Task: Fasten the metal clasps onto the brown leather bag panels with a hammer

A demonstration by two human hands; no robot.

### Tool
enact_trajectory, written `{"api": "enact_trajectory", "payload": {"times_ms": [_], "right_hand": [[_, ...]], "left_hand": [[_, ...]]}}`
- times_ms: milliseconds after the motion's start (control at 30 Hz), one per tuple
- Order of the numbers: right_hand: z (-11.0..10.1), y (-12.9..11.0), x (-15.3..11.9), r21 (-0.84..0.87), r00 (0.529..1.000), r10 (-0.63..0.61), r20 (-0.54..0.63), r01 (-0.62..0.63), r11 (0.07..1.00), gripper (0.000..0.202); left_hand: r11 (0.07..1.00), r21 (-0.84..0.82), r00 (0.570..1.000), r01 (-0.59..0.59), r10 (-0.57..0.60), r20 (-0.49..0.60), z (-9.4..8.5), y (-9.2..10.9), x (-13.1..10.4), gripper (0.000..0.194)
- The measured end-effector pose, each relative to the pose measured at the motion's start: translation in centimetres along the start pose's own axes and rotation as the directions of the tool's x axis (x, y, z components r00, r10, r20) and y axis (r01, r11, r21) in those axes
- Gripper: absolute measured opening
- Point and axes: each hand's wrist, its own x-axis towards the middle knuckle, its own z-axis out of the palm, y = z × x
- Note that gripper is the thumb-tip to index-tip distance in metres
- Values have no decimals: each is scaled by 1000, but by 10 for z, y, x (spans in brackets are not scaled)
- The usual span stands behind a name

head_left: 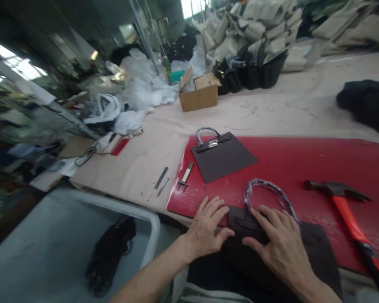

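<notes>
Here we are at the table (164,130), both hands on the dark brown bag piece (318,244), which lies at the near edge of the glossy red mat (290,162) and reaches down towards our lap. Our left hand (208,229) is open, fingers spread, at the piece's left end; our right hand (279,240) is open too, laid across its top just beside the arched, plastic-wrapped handle (271,184). Over to the right we have the claw hammer with an orange-and-black grip (350,219), its dark head on the mat. Beyond our left hand sits the flat dark brown panel with a silver clasp and wrapped handle (225,158), and beside it the small two-pronged tool with a pale grip (186,173). Two slim metal tools (161,177) lie on the pale cloth just off the mat, and down on our left the pale blue-grey plastic bin (154,223) holds a dark bundle (110,256).
</notes>
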Motion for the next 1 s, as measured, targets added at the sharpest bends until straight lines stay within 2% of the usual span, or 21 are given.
{"api": "enact_trajectory", "payload": {"times_ms": [67, 100, 167, 233, 300, 333, 400, 533, 667, 733, 800, 867, 933, 1000], "right_hand": [[4, 5, 2, -20, 998, -46, -37, 46, 999, 54], [5, 6, 2, -30, 997, -62, -49, 61, 998, 56], [5, 7, 4, -47, 995, -80, -60, 77, 996, 59], [4, 7, 4, -52, 994, -86, -68, 83, 995, 61], [4, 7, 5, -50, 993, -90, -73, 86, 995, 63], [4, 7, 5, -49, 993, -91, -74, 87, 995, 64], [5, 8, 5, -45, 993, -90, -70, 87, 995, 63], [6, 9, 4, -50, 994, -89, -61, 86, 995, 60], [3, 7, 3, -44, 998, -65, -20, 64, 997, 55], [1, 4, 3, -39, 999, -32, 20, 33, 999, 56], [-2, 1, 2, -39, 998, -2, 61, 5, 999, 58], [-5, -3, 2, -45, 996, 17, 92, -12, 999, 63], [-8, -7, 3, -48, 992, 44, 121, -39, 998, 69], [-12, -11, 4, -42, 985, 83, 154, -78, 996, 76]], "left_hand": [[992, 15, 979, 127, -123, -163, -17, -20, -2, 33], [976, 24, 950, 215, -203, -239, -27, -34, -4, 28], [905, 58, 861, 422, -380, -339, -50, -66, -7, 24], [757, 128, 741, 641, -568, -358, -74, -99, -10, 23], [586, 205, 619, 784, -710, -336, -94, -128, -12, 24], [526, 231, 574, 819, -753, -322, -102, -140, -12, 24], [475, 253, 535, 843, -792, -293, -113, -158, -10, 24], [453, 269, 512, 850, -831, -217, -117, -179, -1, 25], [457, 292, 510, 840, -849, -140, -114, -185, 14, 37], [488, 307, 547, 817, -825, -144, -110, -179, 23, 39], [559, 305, 615, 771, -778, -131, -103, -166, 32, 37], [634, 283, 672, 719, -738, -54, -95, -150, 40, 34], [669, 290, 691, 685, -722, 32, -87, -135, 49, 33], [669, 345, 690, 658, -720, 79, -82, -124, 57, 35]]}}
